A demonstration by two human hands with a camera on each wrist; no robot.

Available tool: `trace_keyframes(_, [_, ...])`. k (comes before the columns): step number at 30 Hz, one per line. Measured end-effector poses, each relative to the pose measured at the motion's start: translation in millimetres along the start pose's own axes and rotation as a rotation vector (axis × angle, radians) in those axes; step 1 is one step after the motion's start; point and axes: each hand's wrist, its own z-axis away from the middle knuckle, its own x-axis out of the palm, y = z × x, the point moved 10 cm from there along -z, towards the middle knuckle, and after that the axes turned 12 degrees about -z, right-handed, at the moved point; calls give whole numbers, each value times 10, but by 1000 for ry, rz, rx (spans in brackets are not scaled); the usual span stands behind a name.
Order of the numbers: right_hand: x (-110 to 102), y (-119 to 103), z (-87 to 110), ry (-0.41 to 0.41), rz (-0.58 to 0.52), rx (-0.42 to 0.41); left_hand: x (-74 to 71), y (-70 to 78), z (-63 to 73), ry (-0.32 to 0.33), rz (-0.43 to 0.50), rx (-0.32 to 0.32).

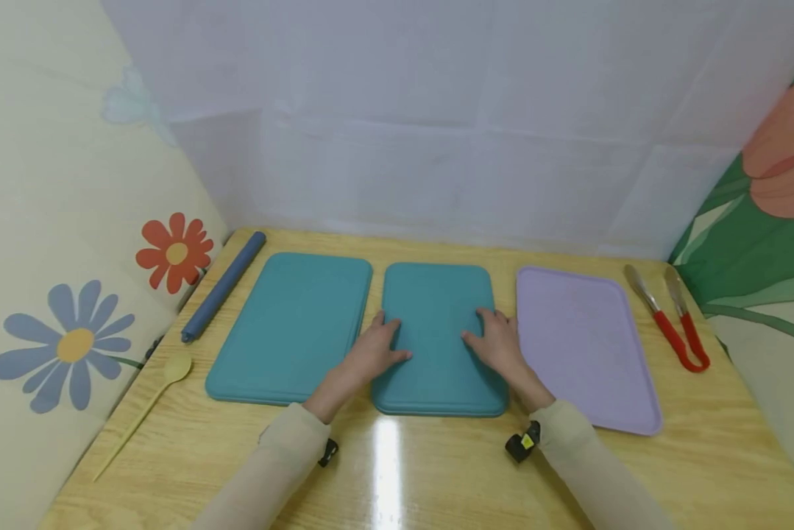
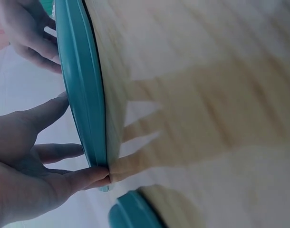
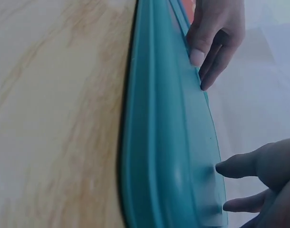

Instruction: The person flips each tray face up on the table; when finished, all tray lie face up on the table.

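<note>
A teal tray (image 1: 436, 346) lies flat in the middle of the table, its raised face up. My left hand (image 1: 374, 352) is at its left edge: the thumb reaches over the top and the fingers touch the rim, as the left wrist view shows at the tray's side (image 2: 85, 80). Over the right edge is my right hand (image 1: 497, 341), its thumb and fingers extended at the top surface. Neither hand's fingers are curled round the tray. In the right wrist view, the tray's near rim (image 3: 154, 118) stands between the table and both hands.
Left of the middle tray lies another teal tray (image 1: 297, 324); a lilac tray (image 1: 585, 346) lies to the right. A blue rolling pin (image 1: 224, 287) and a yellow spoon (image 1: 146, 408) lie at the far left. Red-handled metal tongs (image 1: 678, 342) lie at the far right.
</note>
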Motion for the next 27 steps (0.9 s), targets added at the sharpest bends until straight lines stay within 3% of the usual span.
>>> trace_keyframes(4, [-27, 2, -33, -1, -89, 28, -8, 4, -6, -2, -3, 5])
trace_keyframes(11, [-86, 124, -50, -3, -306, 173, -3, 31, 10, -8, 6, -4])
trace_keyframes(15, [-118, 147, -58, -19, -418, 204, -20, 48, 24, -2, 3, -4])
trace_keyframes(27, [-288, 269, -75, 11, -594, 282, -14, 57, 16, -6, 6, 6])
